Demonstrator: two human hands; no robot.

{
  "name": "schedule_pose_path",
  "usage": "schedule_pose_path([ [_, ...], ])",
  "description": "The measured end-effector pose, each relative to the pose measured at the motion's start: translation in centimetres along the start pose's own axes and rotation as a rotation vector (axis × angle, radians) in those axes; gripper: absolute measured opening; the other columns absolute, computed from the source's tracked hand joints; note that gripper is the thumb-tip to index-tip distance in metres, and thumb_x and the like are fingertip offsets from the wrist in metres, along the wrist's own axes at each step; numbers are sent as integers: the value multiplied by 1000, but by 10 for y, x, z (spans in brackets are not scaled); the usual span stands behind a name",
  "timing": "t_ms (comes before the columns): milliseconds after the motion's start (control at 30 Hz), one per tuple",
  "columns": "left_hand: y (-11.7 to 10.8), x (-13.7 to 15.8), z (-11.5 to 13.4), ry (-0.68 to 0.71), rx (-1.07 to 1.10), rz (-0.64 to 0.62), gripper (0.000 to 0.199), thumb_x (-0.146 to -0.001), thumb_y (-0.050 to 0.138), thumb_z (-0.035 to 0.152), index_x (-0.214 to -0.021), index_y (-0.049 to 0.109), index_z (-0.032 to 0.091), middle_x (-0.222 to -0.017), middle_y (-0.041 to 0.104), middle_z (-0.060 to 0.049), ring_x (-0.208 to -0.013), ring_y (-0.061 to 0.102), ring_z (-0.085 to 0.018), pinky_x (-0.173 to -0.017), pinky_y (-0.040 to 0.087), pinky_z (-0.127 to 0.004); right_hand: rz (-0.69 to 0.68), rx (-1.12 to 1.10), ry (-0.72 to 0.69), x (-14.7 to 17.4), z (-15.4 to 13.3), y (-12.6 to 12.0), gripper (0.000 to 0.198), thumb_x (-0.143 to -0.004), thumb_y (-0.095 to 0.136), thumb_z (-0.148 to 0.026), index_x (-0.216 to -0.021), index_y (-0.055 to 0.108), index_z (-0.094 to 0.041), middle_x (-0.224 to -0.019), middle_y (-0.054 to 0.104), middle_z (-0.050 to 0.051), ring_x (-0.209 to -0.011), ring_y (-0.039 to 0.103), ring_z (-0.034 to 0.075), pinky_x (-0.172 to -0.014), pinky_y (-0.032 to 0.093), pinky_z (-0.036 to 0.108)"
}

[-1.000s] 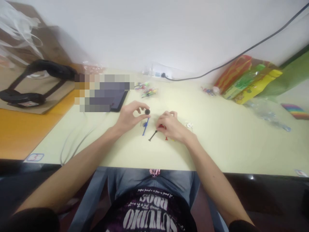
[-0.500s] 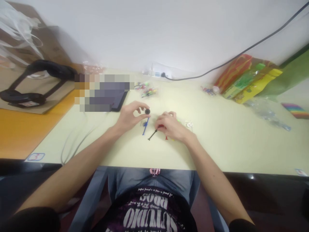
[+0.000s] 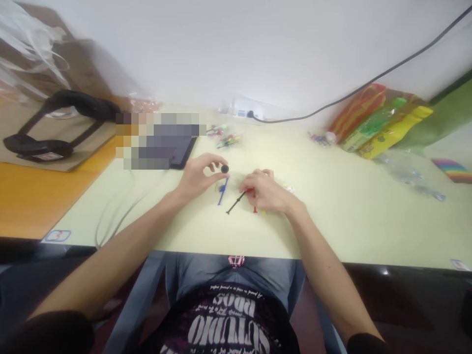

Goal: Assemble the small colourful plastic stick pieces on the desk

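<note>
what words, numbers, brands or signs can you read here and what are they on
"STUDIO": shirt; its other words are too unclear to quote.
"3": left sticker at the table edge.
Too small or blurred: right sticker, black frame label, green-and-yellow packaging.

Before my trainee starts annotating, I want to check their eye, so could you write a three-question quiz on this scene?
1. Which hand holds the small black disc?
2. True or false: from the wearer's view, the blue piece lies left of the black rod.
3. Which is partly hidden by the right hand: (a) tablet, (b) red piece, (c) rainbow-striped thing?

Key: 1. The left hand. 2. True. 3. b.
</note>
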State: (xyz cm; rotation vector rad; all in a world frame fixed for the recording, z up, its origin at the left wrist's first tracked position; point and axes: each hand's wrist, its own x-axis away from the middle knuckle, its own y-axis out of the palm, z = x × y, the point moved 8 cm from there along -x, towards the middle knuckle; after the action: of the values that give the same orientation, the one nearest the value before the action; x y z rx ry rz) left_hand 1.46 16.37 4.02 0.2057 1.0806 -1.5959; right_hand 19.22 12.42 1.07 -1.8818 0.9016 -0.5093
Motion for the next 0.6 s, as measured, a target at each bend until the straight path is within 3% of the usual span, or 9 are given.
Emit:
schedule_pose_path([
  [133,0,0,-1,-13,-7,1,41,-86,80,58,-104,75,21,-103,78,-7,-77,69,-17,-74,58,-32,27,-5,10,2,1,-7,34,-80,63,-14,-110,73,-23,-111,68,7,-111,51,29,-99,23,44],
  [333,0,0,-1,2,-30,-6,37,-88,80,55,-105,76,22,-102,78,-7,-77,69,-16,-75,57,-32,9,7,-49,-3,-10,0,7,-93,70,-23,-93,77,-24,-108,72,5,-113,50,27,-101,19,46],
  [433,2,0,-1,9,-36,-16,36,-89,79,54,-105,76,22,-103,78,-7,-77,68,-16,-75,57,-32,11,40,-87,-6,-16,4,15,-96,67,-19,-87,77,-24,-101,73,4,-111,50,26,-100,19,47],
  [600,5,0,0,18,-27,-36,34,-90,78,54,-105,77,23,-103,78,-7,-77,67,-16,-75,56,-32,27,92,-134,-10,-25,8,24,-100,61,-17,-83,77,-24,-109,73,5,-114,48,26,-100,18,47],
])
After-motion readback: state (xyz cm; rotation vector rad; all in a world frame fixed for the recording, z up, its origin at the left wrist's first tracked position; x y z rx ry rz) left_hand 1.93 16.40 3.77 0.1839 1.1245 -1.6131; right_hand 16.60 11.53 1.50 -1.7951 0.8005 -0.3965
